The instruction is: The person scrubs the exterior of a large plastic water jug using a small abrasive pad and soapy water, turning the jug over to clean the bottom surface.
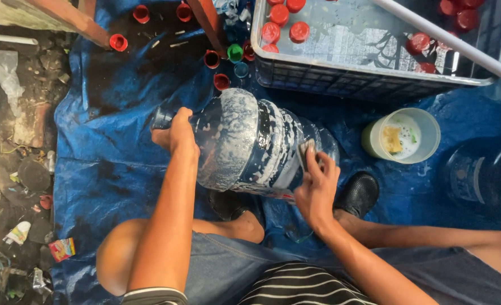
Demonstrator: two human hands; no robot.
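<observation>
Water jug (250, 144) on its side over blue tarp (109, 169), mostly soaped | I see left hand (174, 133) clamped at its neck, 9 o'clock | right hand (316, 189) closed on scrub pad (307, 152), 3 o'clock | rinsing left.

At the centre of the frame a large soapy water jug (250, 144) lies on its side over a blue tarp (109, 169). The left hand (177, 133) closes round its neck; the right hand (315, 183) presses a scrub pad (307, 153) against its base end. A white tub (425, 138) sits at right, a water-filled crate (369, 79) with red caps (284, 22) at the top.
</observation>
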